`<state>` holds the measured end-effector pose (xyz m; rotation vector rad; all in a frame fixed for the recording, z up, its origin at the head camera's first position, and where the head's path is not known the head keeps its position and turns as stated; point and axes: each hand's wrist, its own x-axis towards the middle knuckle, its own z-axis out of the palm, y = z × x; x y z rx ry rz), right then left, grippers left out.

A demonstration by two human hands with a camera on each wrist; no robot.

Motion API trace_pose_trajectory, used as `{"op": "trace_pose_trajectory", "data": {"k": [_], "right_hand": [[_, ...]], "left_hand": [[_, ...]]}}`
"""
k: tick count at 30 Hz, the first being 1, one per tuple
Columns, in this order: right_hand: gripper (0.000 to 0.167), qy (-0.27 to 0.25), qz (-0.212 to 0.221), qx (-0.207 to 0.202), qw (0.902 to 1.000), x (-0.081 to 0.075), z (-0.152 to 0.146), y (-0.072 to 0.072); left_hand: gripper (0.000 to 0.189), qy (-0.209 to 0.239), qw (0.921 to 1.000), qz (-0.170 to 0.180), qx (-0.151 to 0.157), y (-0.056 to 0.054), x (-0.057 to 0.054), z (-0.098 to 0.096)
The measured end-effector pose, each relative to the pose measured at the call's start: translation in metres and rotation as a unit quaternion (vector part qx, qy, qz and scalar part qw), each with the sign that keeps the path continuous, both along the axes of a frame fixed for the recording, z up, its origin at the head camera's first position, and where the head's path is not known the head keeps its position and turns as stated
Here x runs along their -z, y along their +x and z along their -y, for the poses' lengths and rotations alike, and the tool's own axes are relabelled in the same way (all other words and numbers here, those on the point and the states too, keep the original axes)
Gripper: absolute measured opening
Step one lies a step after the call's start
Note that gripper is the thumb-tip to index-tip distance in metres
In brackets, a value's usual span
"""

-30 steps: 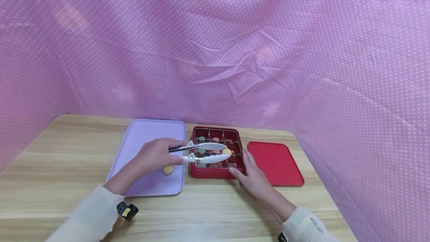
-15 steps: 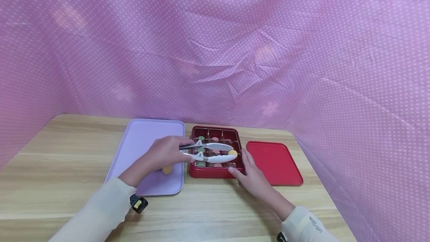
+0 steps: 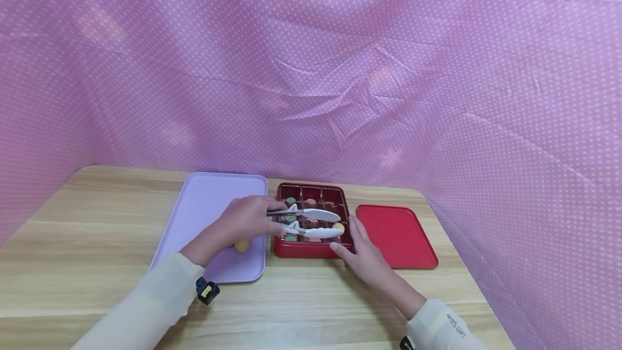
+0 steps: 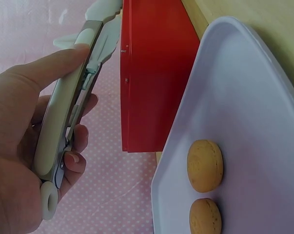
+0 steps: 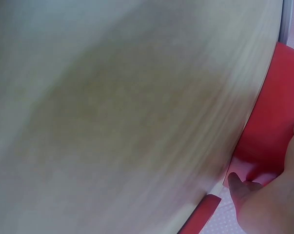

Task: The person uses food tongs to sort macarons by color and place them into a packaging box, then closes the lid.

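Observation:
My left hand (image 3: 250,217) grips a pair of tongs (image 3: 316,213) with white tips; in the left wrist view the thumb presses one arm of the tongs (image 4: 64,107) while fingers wrap the other. The tips reach over a red box (image 3: 306,251) divided into compartments. A yellow macaron (image 3: 338,227) lies by the lower tip, in the right column. Green macarons (image 3: 290,200) and pink ones (image 3: 311,201) sit in the left and middle columns. My right hand (image 3: 366,258) holds the box's front right corner, thumb at the front, fingers along the side.
To the left, a lilac tray (image 3: 228,188) bears yellow macarons, two of them visible in the left wrist view, one a round macaron (image 4: 205,165). A flat red lid (image 3: 398,236) lies right of the box. Pink dotted cloth (image 3: 311,69) hangs behind the wooden table (image 3: 301,301).
My left hand has moved right with the tongs, carrying the yellow macaron to the box's right column. The tips now look slightly farther apart. My right hand has stayed at the box.

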<state>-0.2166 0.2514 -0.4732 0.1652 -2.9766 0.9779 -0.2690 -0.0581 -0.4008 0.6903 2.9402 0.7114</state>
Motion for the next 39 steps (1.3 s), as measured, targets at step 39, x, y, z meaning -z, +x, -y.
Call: {"op": "trace_pose_trajectory", "data": {"k": [39], "right_hand": [[0.098,-0.009,0.008,0.001,0.9999,0.002,-0.001,-0.001]], "left_hand": [[0.066,0.054,0.9964,0.009,-0.065,0.035,0.001,0.092]]}}
